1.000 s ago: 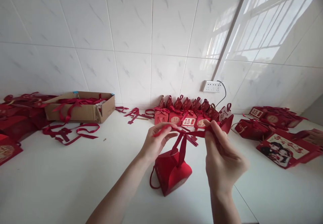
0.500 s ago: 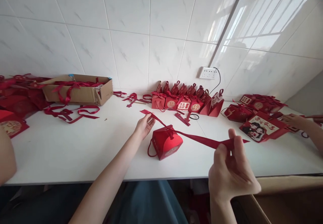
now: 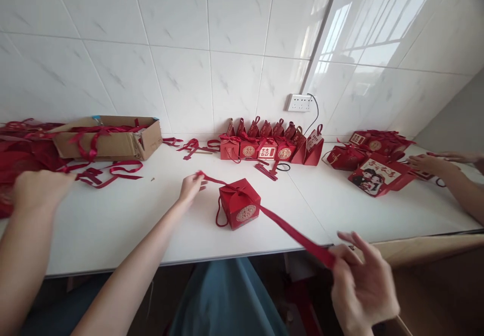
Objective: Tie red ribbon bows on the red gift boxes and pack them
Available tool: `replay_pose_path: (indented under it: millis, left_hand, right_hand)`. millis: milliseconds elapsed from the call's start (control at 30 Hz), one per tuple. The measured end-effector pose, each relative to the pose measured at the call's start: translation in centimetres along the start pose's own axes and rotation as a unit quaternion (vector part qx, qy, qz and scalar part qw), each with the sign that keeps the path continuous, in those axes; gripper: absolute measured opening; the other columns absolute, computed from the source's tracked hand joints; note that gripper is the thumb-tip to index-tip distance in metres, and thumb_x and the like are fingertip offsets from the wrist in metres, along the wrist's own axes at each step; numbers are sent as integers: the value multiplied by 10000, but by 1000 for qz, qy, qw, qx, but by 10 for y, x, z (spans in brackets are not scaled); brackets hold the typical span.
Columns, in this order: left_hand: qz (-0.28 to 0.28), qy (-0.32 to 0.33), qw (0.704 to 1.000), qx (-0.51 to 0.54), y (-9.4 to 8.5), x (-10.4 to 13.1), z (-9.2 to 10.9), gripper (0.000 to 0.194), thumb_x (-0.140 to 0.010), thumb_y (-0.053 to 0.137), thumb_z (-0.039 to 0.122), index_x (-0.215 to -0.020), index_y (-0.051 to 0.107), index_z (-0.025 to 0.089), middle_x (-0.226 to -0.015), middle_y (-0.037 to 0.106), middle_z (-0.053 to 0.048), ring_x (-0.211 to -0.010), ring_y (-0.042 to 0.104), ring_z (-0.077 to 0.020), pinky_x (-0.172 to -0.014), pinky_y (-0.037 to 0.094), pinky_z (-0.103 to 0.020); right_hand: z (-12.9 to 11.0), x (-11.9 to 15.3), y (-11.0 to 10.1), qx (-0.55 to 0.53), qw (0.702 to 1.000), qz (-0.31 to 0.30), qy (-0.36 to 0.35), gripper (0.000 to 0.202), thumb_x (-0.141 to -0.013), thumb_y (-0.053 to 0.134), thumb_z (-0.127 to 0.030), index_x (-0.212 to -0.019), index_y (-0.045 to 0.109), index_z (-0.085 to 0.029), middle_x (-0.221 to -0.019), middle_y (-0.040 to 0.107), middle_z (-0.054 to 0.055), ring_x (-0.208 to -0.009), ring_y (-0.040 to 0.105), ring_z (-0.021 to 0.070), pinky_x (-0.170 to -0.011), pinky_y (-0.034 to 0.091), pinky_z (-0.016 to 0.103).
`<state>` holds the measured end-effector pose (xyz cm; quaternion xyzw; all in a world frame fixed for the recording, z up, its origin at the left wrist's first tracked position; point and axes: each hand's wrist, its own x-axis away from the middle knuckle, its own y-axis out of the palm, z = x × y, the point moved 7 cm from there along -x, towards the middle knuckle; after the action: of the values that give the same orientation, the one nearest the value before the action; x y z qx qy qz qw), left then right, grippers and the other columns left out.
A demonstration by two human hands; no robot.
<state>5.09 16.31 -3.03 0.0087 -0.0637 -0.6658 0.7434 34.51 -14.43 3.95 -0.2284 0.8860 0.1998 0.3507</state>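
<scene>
In front of me on the white table stands a small red gift box (image 3: 244, 207) with a gold round emblem and a cord loop at its left side. A red ribbon (image 3: 293, 231) is tied across its top. My left hand (image 3: 191, 187) pinches the short end of the ribbon, just left of the box. Beyond the table's front edge, my right hand (image 3: 361, 280) grips the other end between thumb and index finger, its other fingers loosely raised. The ribbon runs taut from the box to my right hand.
Finished red boxes (image 3: 268, 149) stand in a row by the wall. A cardboard box (image 3: 102, 147) of ribbons is at the left, with loose ribbons (image 3: 119, 169) before it. More boxes (image 3: 378, 174) lie at the right. Other people's hands (image 3: 41, 189) show at both sides.
My right hand has moved down and towards me, and my left hand a little left, drawing the ribbon out. The box has turned and sits squarer. A co-worker's hand has come in at the left.
</scene>
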Motion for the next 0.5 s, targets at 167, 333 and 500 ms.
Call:
replay_pose_path:
  millis: [167, 333, 500]
  left_hand:
    - [-120, 98, 979, -131, 16, 8, 29, 248, -719, 611, 357, -902, 643, 194, -1117, 647, -74, -1214, 471, -253, -1028, 350, -338]
    - [-325, 96, 916, -215, 63, 54, 33, 334, -706, 622, 482, -830, 679, 177, -910, 695, -42, -931, 605, -240, -853, 451, -305]
    - [-386, 68, 875, -285, 51, 102, 25, 304, -766, 589, 488, -813, 611, 188, -746, 630, -8, -646, 556, -143, -580, 415, -218]
  right_hand:
    - [8, -19, 14, -37, 997, -34, 50, 104, -808, 525, -263, -770, 592, -194, -682, 535, 5, -564, 509, 135, -477, 391, 264]
    - [57, 21, 115, 81, 854, -460, 230, 354, -865, 443, -503, -892, 599, -187, -886, 674, 82, -834, 620, 209, -731, 480, 329]
    - [83, 36, 132, 30, 825, -489, 281, 376, -846, 464, -538, -934, 531, -179, -958, 634, 72, -839, 598, 178, -737, 475, 319]
